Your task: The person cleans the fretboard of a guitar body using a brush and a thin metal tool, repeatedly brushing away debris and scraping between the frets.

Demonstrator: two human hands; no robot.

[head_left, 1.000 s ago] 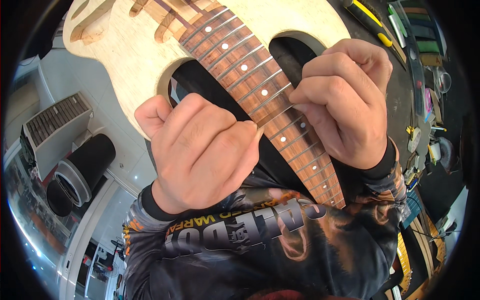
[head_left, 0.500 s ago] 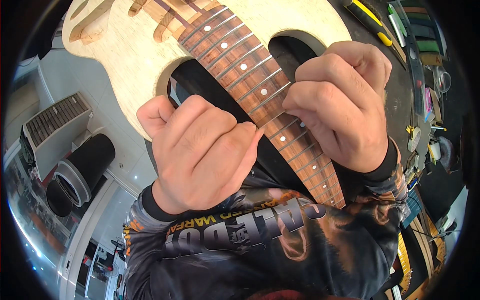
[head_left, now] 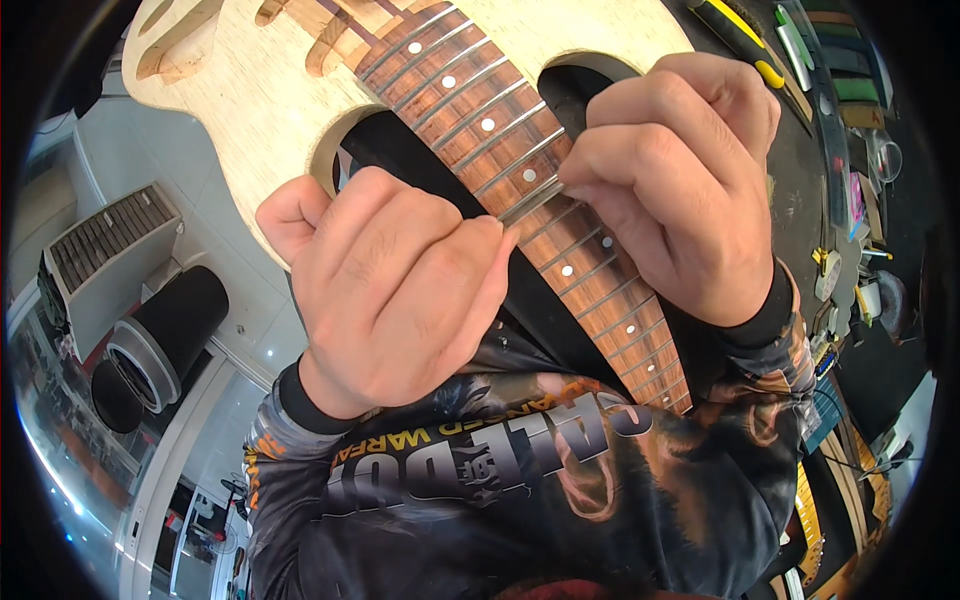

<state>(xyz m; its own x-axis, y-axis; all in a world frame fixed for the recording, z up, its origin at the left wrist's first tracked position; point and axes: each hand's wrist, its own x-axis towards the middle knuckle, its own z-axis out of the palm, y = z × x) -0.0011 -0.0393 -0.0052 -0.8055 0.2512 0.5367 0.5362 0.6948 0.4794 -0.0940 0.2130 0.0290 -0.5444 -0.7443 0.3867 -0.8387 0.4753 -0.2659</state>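
Note:
An unfinished electric guitar lies in front of me, with a pale wooden body [head_left: 215, 115] and a dark brown fingerboard [head_left: 590, 285] with white dot inlays. Its neck slants from the body down toward my torso. My left hand [head_left: 390, 285] is at the neck's left edge, thumb and index finger pinched together. Across the neck, my right hand [head_left: 680, 190] pinches the same way at the right edge. Between the two pinches a short piece of fret wire [head_left: 532, 204] spans the fingerboard. Whether it sits in a slot or just above the wood I cannot tell.
At the upper right, a yellow and black hand tool [head_left: 740, 40] lies on the dark bench. Clear plastic containers and small tools line the far right. On the left stand a black cylinder [head_left: 175, 330] and a grey slatted box [head_left: 115, 260] on the tiled floor.
Both hands have shifted slightly up along the neck, toward the guitar body. The fret wire between the fingertips now shows more plainly. The guitar has barely moved.

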